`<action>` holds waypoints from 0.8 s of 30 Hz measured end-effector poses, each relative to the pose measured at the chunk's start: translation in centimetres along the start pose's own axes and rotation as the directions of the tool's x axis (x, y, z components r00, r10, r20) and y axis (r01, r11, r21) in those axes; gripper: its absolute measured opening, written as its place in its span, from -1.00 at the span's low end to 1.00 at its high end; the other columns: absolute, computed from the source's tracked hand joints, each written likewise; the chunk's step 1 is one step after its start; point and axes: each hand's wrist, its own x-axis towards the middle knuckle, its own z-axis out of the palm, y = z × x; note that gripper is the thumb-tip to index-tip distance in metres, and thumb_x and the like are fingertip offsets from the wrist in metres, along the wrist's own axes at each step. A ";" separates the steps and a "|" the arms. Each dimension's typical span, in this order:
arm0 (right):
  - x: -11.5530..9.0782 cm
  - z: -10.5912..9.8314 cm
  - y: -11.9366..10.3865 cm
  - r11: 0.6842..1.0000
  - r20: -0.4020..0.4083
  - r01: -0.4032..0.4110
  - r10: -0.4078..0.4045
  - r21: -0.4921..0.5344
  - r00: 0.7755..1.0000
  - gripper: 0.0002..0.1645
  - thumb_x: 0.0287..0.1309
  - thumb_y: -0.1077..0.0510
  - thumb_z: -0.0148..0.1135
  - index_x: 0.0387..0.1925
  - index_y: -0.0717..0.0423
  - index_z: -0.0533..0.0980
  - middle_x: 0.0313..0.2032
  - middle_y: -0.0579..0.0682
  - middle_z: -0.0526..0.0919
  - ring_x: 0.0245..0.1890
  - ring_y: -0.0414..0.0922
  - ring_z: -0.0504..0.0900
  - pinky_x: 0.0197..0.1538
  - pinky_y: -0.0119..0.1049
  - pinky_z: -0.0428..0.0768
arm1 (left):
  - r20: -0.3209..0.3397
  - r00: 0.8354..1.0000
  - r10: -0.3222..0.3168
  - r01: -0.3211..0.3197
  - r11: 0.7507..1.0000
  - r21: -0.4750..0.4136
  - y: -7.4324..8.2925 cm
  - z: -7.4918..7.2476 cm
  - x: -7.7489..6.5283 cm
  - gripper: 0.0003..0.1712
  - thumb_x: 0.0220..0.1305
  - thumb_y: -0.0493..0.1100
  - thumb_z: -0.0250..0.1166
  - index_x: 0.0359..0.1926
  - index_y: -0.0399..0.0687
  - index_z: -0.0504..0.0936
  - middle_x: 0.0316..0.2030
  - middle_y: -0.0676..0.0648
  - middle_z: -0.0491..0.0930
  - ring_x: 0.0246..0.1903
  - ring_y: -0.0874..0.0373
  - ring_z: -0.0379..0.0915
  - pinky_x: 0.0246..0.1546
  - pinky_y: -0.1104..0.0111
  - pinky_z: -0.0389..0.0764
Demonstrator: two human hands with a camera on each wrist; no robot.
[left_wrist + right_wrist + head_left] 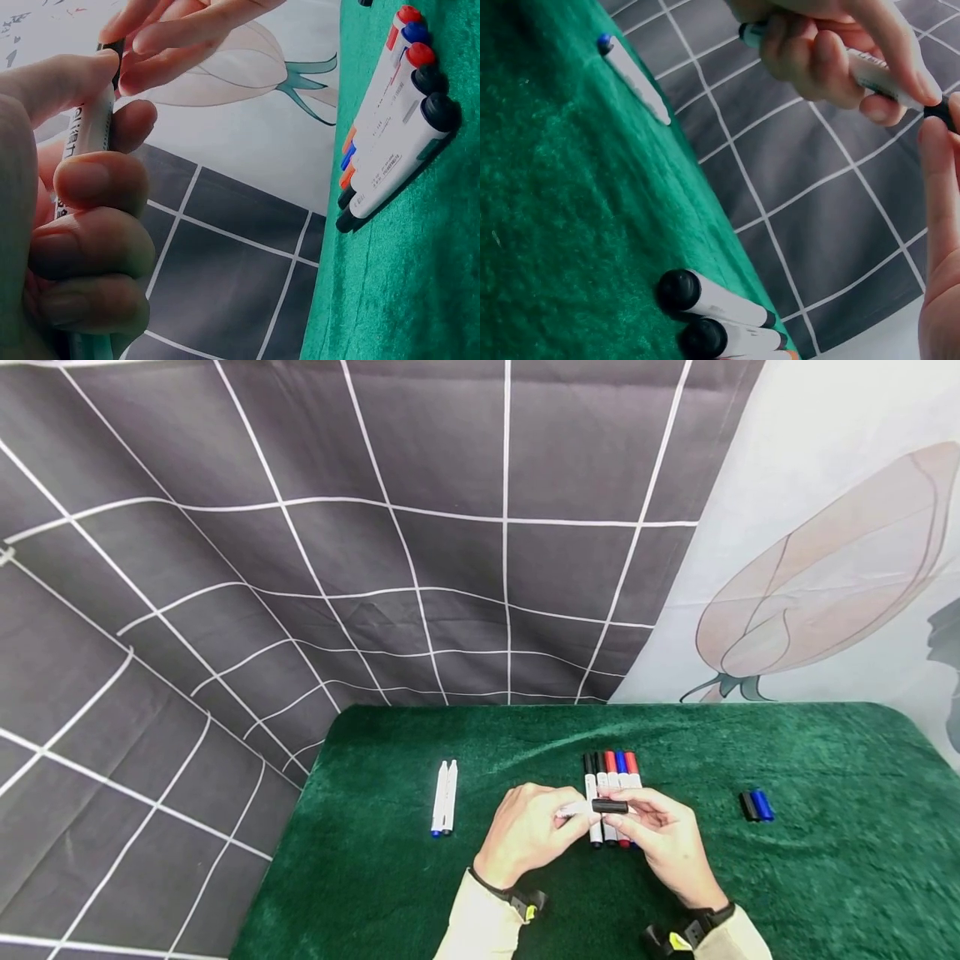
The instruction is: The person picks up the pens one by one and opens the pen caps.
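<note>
Running left to right in the head view, the held pen [574,809] is above five capped pens [592,787], its long axis crossing theirs, its black cap [610,807] pointing right. The left hand [527,832] curls round the barrel; the right hand [669,839] pinches the cap. Two uncapped pens [439,802] lie left, tips pointing away; two loose caps [762,805] lie right.
</note>
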 end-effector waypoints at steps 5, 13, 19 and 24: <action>0.1 0.0 0.1 0.997 -0.011 0.066 -0.065 0.049 0.998 -0.69 0.03 0.55 0.09 -0.11 0.57 0.41 -0.11 0.28 0.59 -0.09 -0.04 0.62 -0.12 -0.34 0.55 | 0.001 1.000 -0.021 0.021 1.000 -0.019 -0.1 -0.1 0.0 -0.73 0.20 0.20 0.09 -0.55 0.29 0.51 -0.74 0.29 0.22 -0.71 0.48 0.11 -0.69 0.60 0.08; 0.2 -0.4 0.1 0.998 -0.058 0.067 -0.067 0.010 0.996 -0.64 -0.03 0.64 0.05 -0.09 0.57 0.40 -0.13 0.26 0.60 -0.13 -0.06 0.63 -0.16 -0.35 0.56 | 0.013 0.999 -0.032 0.032 0.999 -0.013 -0.5 -0.2 -0.2 -0.71 0.18 0.24 0.10 -0.55 0.28 0.50 -0.74 0.29 0.21 -0.72 0.47 0.11 -0.71 0.59 0.08; 0.2 -0.8 -0.3 0.998 -0.137 0.060 -0.059 0.000 0.989 -0.60 -0.07 0.68 0.04 -0.09 0.58 0.39 -0.12 0.25 0.60 -0.12 -0.07 0.63 -0.12 -0.37 0.54 | 0.032 0.998 -0.052 0.052 0.999 0.004 -1.3 -0.7 -0.4 -0.73 0.15 0.26 0.12 -0.50 0.29 0.51 -0.73 0.28 0.22 -0.71 0.47 0.12 -0.70 0.58 0.10; 0.3 -1.1 -0.4 0.998 -0.159 0.057 -0.058 -0.010 0.986 -0.61 -0.06 0.68 0.02 -0.09 0.59 0.39 -0.12 0.24 0.60 -0.13 -0.08 0.62 -0.12 -0.39 0.54 | 0.024 0.995 -0.096 0.096 0.995 -0.008 -1.8 -1.2 -0.6 -0.95 0.08 0.04 0.22 -0.43 0.28 0.53 -0.68 0.25 0.33 -0.67 0.44 0.17 -0.69 0.57 0.15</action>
